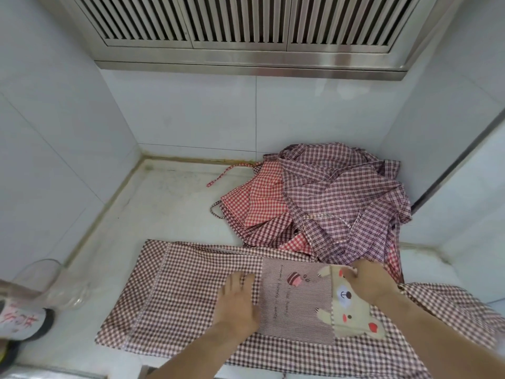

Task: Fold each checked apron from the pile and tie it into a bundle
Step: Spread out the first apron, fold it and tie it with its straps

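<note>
Two hands are lying on the spread checked apron, which is stretching flat across the pale counter; I am seeing the left hand pressing palm-down with its fingers straight and released, just left of the apron's striped pocket; the right hand is resting on the bear patch at the pocket's right side, its fingers bending over the patch's top edge, though I cannot tell whether it is grasping cloth or only pressing; beyond the right hand the pile of checked aprons is sitting crumpled against the tiled corner, touching the spread apron's far edge; far left of the left hand a clear glass jar is lying tilted beside a printed container.
</note>
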Action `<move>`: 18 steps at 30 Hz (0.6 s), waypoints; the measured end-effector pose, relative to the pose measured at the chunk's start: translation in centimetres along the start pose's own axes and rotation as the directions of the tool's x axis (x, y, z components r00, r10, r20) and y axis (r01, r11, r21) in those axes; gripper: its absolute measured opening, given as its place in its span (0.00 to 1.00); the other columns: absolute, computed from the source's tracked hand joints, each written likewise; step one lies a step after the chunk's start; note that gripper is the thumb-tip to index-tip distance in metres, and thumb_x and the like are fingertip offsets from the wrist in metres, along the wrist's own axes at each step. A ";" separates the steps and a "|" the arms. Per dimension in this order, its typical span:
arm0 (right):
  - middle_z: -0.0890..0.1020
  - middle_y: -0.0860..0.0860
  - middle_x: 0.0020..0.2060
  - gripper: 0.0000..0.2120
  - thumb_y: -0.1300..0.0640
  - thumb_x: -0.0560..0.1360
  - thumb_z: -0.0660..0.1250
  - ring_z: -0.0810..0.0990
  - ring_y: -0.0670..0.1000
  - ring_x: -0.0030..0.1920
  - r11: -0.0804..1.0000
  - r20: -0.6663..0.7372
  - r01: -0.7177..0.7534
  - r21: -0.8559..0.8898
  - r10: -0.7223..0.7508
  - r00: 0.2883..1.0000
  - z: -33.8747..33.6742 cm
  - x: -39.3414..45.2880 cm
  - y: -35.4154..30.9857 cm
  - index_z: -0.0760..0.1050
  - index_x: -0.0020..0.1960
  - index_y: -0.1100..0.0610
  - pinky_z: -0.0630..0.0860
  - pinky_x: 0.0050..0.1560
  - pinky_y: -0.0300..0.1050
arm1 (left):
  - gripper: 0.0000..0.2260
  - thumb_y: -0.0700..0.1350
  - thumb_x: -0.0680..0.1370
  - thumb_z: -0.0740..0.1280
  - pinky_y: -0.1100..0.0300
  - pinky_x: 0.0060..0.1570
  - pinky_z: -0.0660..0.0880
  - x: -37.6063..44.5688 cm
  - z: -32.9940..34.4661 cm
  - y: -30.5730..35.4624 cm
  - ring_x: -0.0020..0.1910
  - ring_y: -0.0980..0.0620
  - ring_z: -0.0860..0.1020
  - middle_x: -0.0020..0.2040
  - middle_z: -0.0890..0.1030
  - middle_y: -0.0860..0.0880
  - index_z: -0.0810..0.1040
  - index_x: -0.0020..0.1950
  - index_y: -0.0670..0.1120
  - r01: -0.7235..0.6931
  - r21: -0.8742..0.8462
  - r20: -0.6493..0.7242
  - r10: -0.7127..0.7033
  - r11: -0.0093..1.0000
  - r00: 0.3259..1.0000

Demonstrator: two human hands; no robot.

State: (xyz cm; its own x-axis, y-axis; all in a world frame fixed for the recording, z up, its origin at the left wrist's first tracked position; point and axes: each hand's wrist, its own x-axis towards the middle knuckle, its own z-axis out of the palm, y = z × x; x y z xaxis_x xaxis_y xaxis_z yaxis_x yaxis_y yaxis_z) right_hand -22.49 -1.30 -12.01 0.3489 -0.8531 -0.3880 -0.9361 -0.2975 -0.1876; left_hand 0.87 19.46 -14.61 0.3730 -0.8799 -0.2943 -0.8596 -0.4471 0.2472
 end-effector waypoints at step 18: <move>0.82 0.51 0.54 0.13 0.58 0.80 0.58 0.80 0.53 0.57 0.995 0.018 0.095 -0.024 -0.094 0.995 0.3 -0.5 -1.3 0.72 0.63 0.54 0.70 0.66 0.53 | 0.39 0.29 0.76 0.61 0.44 0.79 0.44 4.3 -3.0 3.9 0.80 0.48 0.43 0.82 0.47 0.50 0.48 0.81 0.50 -0.208 0.094 0.071 0.202 0.974 0.977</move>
State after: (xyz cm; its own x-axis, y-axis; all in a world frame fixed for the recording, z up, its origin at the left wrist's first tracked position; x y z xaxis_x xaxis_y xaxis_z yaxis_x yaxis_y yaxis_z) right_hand -21.38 -0.36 -11.84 0.4364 -0.8133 -0.3847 -0.8996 -0.3875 -0.2014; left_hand 0.11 13.46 -12.15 0.1664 -0.9383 -0.3032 -0.9474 -0.2374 0.2147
